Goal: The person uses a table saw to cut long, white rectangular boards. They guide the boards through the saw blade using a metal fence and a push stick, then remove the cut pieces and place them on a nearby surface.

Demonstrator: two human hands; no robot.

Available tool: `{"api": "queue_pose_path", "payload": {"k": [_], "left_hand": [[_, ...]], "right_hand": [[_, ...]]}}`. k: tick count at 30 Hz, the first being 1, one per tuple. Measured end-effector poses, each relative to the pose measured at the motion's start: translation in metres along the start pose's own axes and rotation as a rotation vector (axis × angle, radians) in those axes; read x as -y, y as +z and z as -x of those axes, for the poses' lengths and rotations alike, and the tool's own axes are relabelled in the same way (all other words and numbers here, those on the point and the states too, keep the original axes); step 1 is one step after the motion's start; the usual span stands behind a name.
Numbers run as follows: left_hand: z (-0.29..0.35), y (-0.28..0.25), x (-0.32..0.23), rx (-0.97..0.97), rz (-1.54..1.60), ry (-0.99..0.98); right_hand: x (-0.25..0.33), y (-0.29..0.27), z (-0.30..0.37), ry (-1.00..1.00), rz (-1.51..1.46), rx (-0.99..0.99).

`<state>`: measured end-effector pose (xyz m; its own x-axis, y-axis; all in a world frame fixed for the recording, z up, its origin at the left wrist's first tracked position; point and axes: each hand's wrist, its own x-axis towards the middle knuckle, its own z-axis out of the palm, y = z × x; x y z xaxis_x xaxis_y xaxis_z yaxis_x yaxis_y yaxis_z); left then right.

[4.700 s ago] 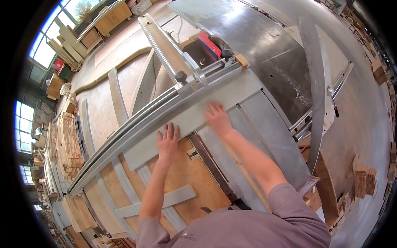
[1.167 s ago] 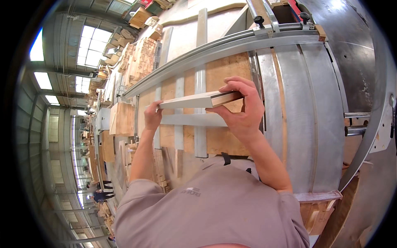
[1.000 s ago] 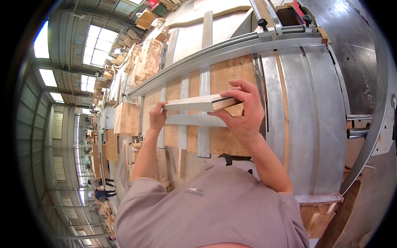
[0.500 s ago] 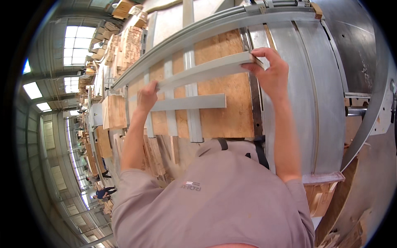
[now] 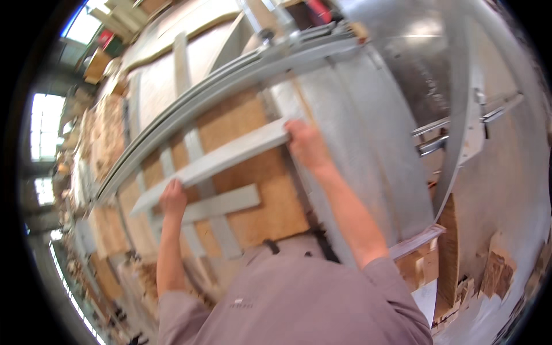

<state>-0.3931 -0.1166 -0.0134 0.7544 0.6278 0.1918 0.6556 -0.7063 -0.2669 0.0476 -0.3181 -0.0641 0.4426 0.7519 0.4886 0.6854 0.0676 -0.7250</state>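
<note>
A long pale grey strip of board (image 5: 230, 154) is held level between my two hands, slanting across the machine table. My left hand (image 5: 173, 196) is closed on its near edge, some way in from the left end. Around the right end, my right hand (image 5: 309, 144) has its fingers curled; motion blurs them slightly. A second, shorter-looking grey strip (image 5: 227, 203) lies on the table nearer to my body, touched by neither hand. Under both strips are a brown wooden panel (image 5: 276, 190) and grey metal crossbars (image 5: 221, 230).
A long metal fence rail (image 5: 167, 141) curves along the table's far side. On the right lies a smooth grey metal table top (image 5: 362, 126), with a dark metal plate (image 5: 402, 57) beyond it. Stacked timber (image 5: 108, 135) stands at the left, and wood offcuts (image 5: 497, 267) lie lower right.
My view has swung, so the table appears tilted. The held strip has turned in my hands and shows a broader face. My right hand's fingers have closed further round its end.
</note>
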Motion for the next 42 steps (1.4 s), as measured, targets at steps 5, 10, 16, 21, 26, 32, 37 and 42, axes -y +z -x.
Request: {"api": "queue_pose_path", "payload": {"k": [5,10,16,21,26,32,37,42], "left_hand": [[-0.001,-0.011,-0.018,0.115,0.083,-0.004],[-0.009,-0.007,-0.011,0.398,0.23,-0.103],[-0.087,-0.013,-0.039,0.093,0.556,-0.085],[-0.208,0.023,-0.074,-0.197,0.605,-0.104],[-0.324,0.079,-0.072,-0.378,0.537,-0.221],[-0.361,0.118,-0.087,-0.174,0.373,-0.318],[-0.366,0.117,-0.082,-0.219,0.345,-0.328],[-0.373,0.129,-0.08,-0.253,0.339,-0.343]], "right_hand": [[0.004,-0.023,0.007,0.107,0.062,0.063],[-0.004,-0.096,0.026,0.258,0.181,0.044],[-0.03,-0.211,0.047,0.497,0.269,-0.087],[-0.09,-0.263,0.044,0.502,0.449,-0.164],[-0.165,-0.277,-0.029,0.476,0.425,-0.21],[-0.277,-0.285,-0.114,0.438,0.425,-0.22],[-0.345,-0.258,-0.208,0.378,0.379,-0.061],[-0.389,-0.238,-0.279,0.315,0.309,0.056]]}}
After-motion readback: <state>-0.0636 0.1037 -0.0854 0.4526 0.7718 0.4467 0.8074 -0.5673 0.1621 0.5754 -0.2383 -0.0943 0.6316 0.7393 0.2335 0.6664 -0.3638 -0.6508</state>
